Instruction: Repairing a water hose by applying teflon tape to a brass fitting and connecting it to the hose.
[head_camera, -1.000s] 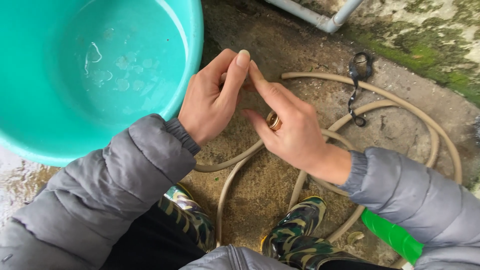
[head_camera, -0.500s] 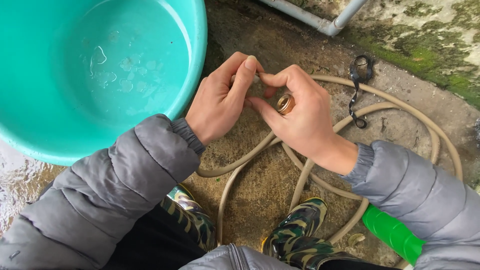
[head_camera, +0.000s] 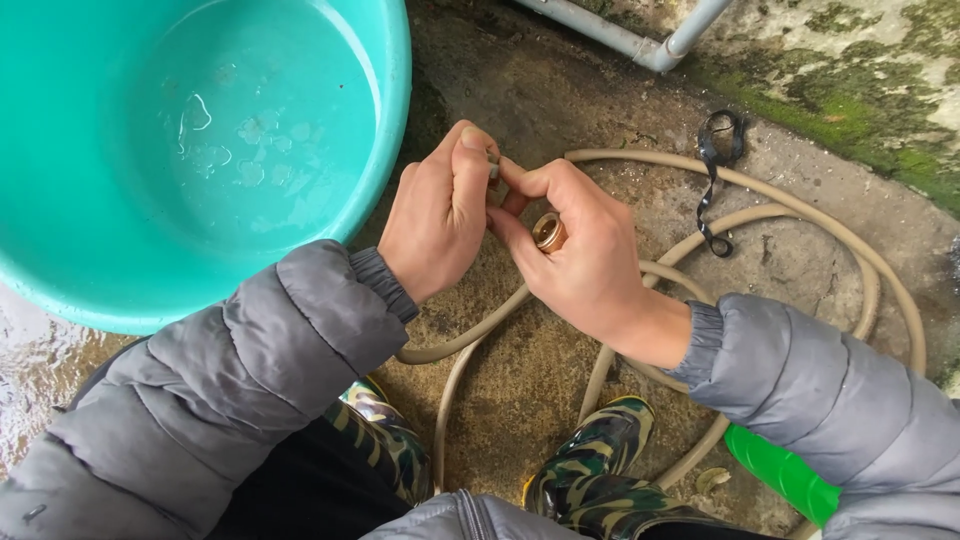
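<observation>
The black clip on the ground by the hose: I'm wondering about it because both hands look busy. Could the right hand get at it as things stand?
Probably yes. The black clip lies in the open on the ground beside the beige hose, with nothing over it. But the right hand is pinching a small brass fitting together with the left hand, so it isn't free.

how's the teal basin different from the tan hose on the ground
The teal basin is a wide, rigid, round tub; the tan hose is thin, flexible and looped in coils. The basin is bright turquoise, while the hose is dull beige, close to the ground's colour. The basin lies beside the left hand, the hose under both hands and around the camouflage boots. Both rest on the wet, dirty ground.
</observation>
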